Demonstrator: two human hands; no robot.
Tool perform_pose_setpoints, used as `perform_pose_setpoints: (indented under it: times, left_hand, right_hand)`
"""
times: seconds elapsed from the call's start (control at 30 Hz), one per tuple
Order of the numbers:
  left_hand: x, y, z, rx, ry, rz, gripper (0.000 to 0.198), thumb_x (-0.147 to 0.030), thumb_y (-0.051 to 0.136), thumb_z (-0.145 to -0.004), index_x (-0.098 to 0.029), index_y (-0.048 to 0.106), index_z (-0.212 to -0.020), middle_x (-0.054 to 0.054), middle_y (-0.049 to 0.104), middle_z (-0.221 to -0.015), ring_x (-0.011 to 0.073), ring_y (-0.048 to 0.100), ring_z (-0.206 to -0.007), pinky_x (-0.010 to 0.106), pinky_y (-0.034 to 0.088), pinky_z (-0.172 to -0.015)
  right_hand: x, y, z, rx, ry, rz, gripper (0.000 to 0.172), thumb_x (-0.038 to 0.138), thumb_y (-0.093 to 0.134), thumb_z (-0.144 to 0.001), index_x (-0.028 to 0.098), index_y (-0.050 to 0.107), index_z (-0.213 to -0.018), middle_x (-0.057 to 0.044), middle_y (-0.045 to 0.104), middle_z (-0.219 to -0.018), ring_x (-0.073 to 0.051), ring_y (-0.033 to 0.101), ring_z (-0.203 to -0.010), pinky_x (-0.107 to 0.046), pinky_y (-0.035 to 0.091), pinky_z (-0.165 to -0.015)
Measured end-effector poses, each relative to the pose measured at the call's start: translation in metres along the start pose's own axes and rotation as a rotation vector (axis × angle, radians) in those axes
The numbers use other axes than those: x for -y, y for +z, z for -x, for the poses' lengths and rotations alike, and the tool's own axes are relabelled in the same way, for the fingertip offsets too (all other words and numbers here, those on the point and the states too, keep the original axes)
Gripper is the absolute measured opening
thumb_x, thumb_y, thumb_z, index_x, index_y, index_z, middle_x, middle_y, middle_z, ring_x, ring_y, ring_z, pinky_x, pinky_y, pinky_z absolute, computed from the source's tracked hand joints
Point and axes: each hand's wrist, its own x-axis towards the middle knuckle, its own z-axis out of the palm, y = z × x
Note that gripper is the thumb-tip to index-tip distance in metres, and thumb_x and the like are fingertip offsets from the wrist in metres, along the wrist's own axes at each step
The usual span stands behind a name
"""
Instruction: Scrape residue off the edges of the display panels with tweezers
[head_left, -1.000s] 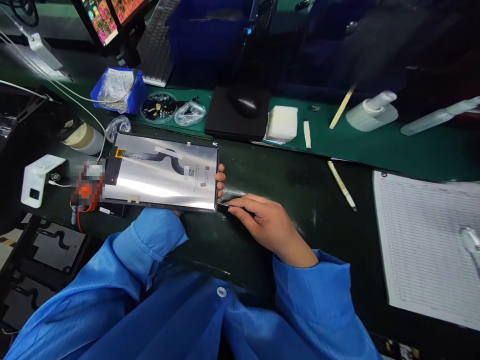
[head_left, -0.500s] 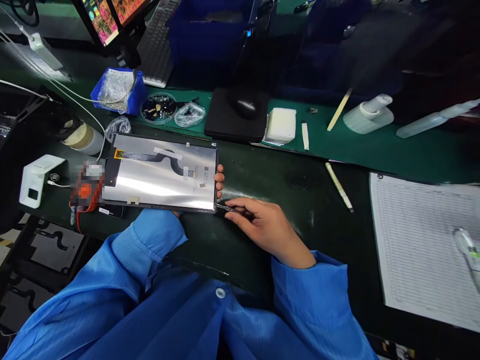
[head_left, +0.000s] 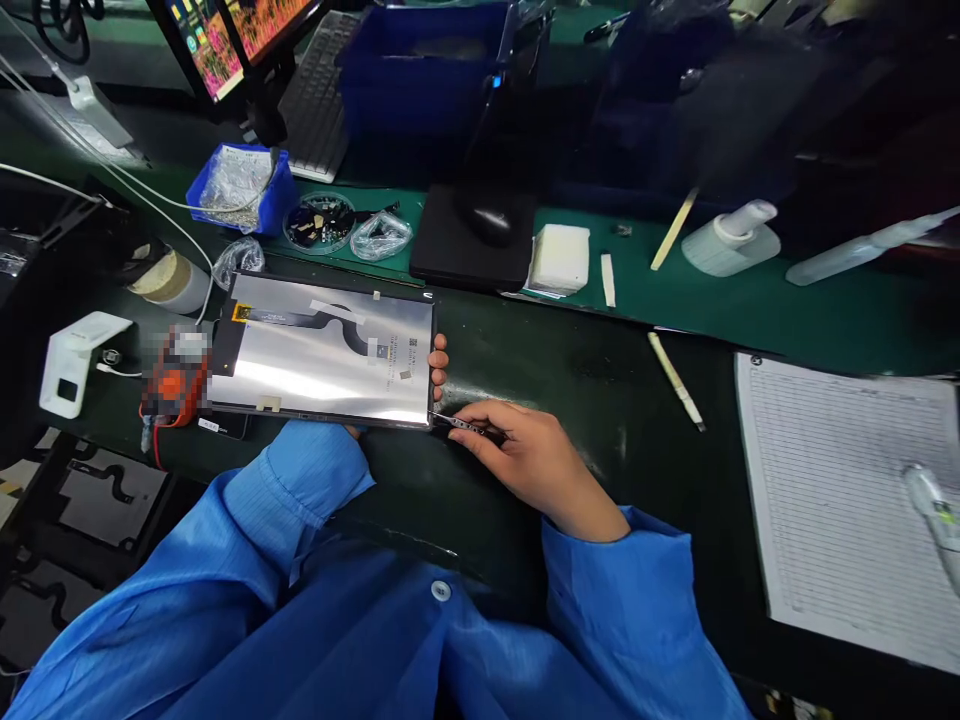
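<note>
Two bare hands, yours, work apart at a dark bench mat point(head_left: 570, 400), with one corner of a tablet-sized display panel point(head_left: 322, 350) between them. The panel sits silver back up, a black flex cable point(head_left: 300, 318) running across it, directly in front of you on the mat. Your left hand point(head_left: 439, 365) grips it from below, fingertips curling around its right edge, while the rest of that hand is hidden beneath the panel. Your right hand point(head_left: 536, 460) pinches slim metal tweezers point(head_left: 465, 425), their tips at the panel's lower right corner.

Around you, a blue parts bin point(head_left: 236, 188) holds a clear plastic bag, and a round dish of small parts point(head_left: 319, 222) stands just beside it. A black computer mouse point(head_left: 491, 225) sits on a black pad point(head_left: 469, 260) beyond the panel, near a white foam block point(head_left: 559, 258). A wooden stick point(head_left: 675, 385) lies on the mat between the panel and a lined paper form point(head_left: 847, 500). A white plastic bottle point(head_left: 731, 250) stands at the far edge, past which a keyboard point(head_left: 315, 95) and monitor point(head_left: 232, 45) face you.
</note>
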Motion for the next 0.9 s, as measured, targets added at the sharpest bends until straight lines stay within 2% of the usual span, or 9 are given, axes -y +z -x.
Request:
perform_pose_setpoints:
  times: [0.1,0.17,0.27,0.33,0.43,0.57,0.73,0.8,0.9]
  left_hand:
    - [-0.001,0.001,0.002,-0.017,0.004,0.003,0.055,-0.057,0.051,-0.095,-0.014,0.056,-0.128,0.013,0.06,-0.124,0.0243,0.061,-0.109,0.047,0.051,-0.095]
    - [-0.002,0.0,0.002,-0.016,0.004,0.005,0.056,-0.058,0.051,-0.095,-0.014,0.056,-0.129,0.013,0.059,-0.125,0.0248,0.06,-0.11,0.048,0.05,-0.095]
    - [-0.003,-0.002,0.001,-0.001,-0.002,0.007,0.058,-0.059,0.05,-0.095,-0.014,0.055,-0.13,0.014,0.06,-0.123,0.0243,0.061,-0.108,0.047,0.05,-0.095]
    - [-0.003,-0.004,-0.001,0.012,0.0,0.01,0.062,-0.063,0.046,-0.095,-0.013,0.054,-0.131,0.014,0.061,-0.12,0.0242,0.062,-0.107,0.047,0.05,-0.094]
    - [0.0,-0.006,-0.006,0.037,0.009,0.016,0.076,-0.075,0.042,-0.089,-0.012,0.053,-0.131,0.015,0.065,-0.108,0.0273,0.062,-0.103,0.046,0.052,-0.086]
    - [0.002,-0.006,-0.01,0.07,0.011,0.015,0.085,-0.081,0.045,-0.079,-0.013,0.054,-0.129,0.014,0.065,-0.092,0.0305,0.063,-0.094,0.041,0.053,-0.073]
    - [-0.007,0.003,-0.009,0.107,-0.046,-0.005,0.07,-0.073,0.045,-0.083,-0.016,0.056,-0.123,0.011,0.062,-0.082,0.0258,0.062,-0.075,0.037,0.051,-0.066]
    - [-0.012,0.008,-0.01,0.145,-0.112,-0.027,0.059,-0.066,0.044,-0.086,-0.016,0.056,-0.116,0.008,0.06,-0.078,0.0235,0.061,-0.068,0.036,0.05,-0.065]
    - [-0.016,0.014,-0.014,0.188,-0.174,-0.066,0.045,-0.056,0.044,-0.089,-0.017,0.054,-0.109,0.004,0.056,-0.071,0.0207,0.06,-0.061,0.033,0.048,-0.062]
  right_hand:
    - [0.0,-0.001,-0.001,0.003,-0.064,0.024,0.019,0.032,0.056,-0.095,0.025,0.074,-0.095,-0.003,0.075,-0.088,-0.019,0.069,-0.078,-0.032,0.053,-0.071]
    - [-0.001,-0.001,0.0,0.013,-0.053,0.016,0.022,0.033,0.054,-0.096,0.025,0.074,-0.099,-0.004,0.076,-0.09,-0.019,0.07,-0.079,-0.032,0.053,-0.072]
    - [-0.001,0.0,0.001,0.014,0.03,-0.022,0.02,0.036,0.061,-0.092,0.025,0.071,-0.104,-0.002,0.075,-0.086,-0.018,0.069,-0.072,-0.03,0.053,-0.065]
    - [-0.001,0.0,0.001,0.019,0.059,-0.018,0.018,0.036,0.065,-0.089,0.024,0.07,-0.101,0.0,0.074,-0.082,-0.016,0.067,-0.068,-0.028,0.052,-0.061]
    - [0.0,-0.001,0.0,0.035,-0.014,0.03,0.013,0.031,0.061,-0.092,0.024,0.071,-0.095,-0.001,0.074,-0.086,-0.017,0.069,-0.075,-0.029,0.052,-0.067]
    - [0.0,-0.002,-0.001,0.025,-0.068,0.047,0.022,0.032,0.052,-0.097,0.025,0.074,-0.098,-0.003,0.075,-0.088,-0.019,0.069,-0.077,-0.031,0.052,-0.069]
    - [0.0,-0.001,0.0,0.0,0.006,-0.009,0.016,0.035,0.063,-0.091,0.024,0.072,-0.099,-0.001,0.075,-0.081,-0.018,0.068,-0.069,-0.029,0.052,-0.062]
    - [0.001,-0.002,0.0,0.011,-0.021,0.004,0.013,0.032,0.063,-0.091,0.023,0.072,-0.095,-0.001,0.075,-0.083,-0.017,0.068,-0.071,-0.029,0.052,-0.065]
    - [0.002,-0.003,-0.001,0.013,-0.064,0.038,0.018,0.03,0.057,-0.095,0.023,0.073,-0.096,-0.003,0.075,-0.088,-0.019,0.069,-0.078,-0.032,0.052,-0.07]
